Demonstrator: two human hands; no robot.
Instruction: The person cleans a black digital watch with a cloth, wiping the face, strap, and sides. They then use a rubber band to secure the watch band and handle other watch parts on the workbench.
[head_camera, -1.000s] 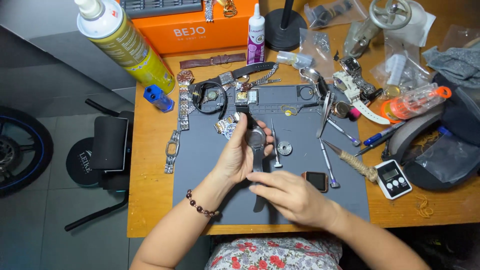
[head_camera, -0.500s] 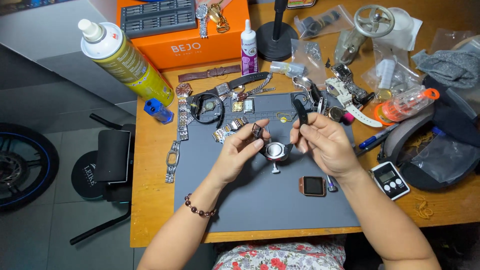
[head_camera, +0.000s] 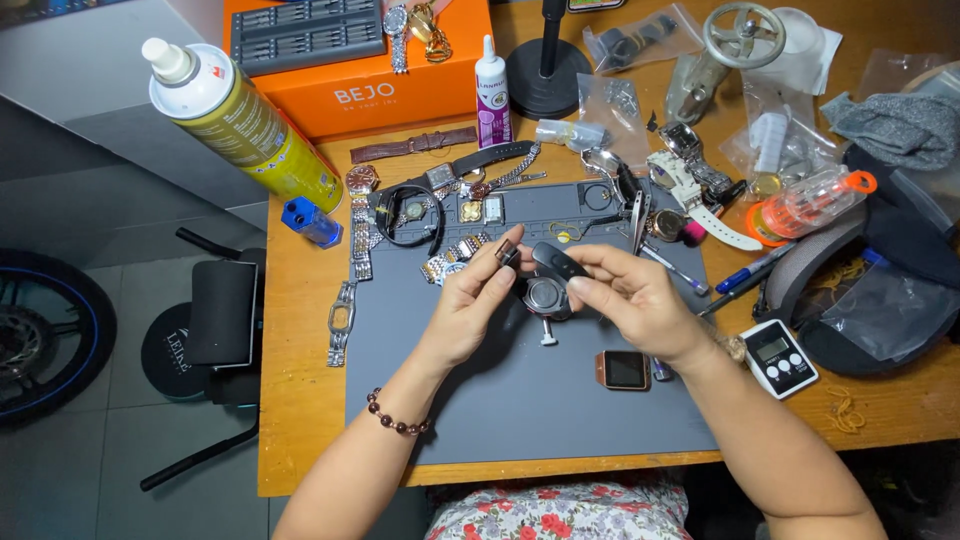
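Both hands are working over the grey mat at the centre of the tabletop. The left hand is pinching a small dark strap end between thumb and forefinger; the right hand is closed narrowly on the black strap piece, fingertips gripping near its inner end. The round watch case is sitting between the two hands, low and close over the mat, with a short pin-like stem showing at its 6 o'clock. Judged from this, the step is going best if both hands are keeping the case just above the mat, so a slipped part is landing on grey and not among the clutter at 12 o'clock (loose metal bracelets, small bags, tweezers). The case is looking silvery-grey with a dull round face; whether the strap is already joined to it cannot be told. A square copper-toned watch is lying at 4 o'clock of the case, apart from it.
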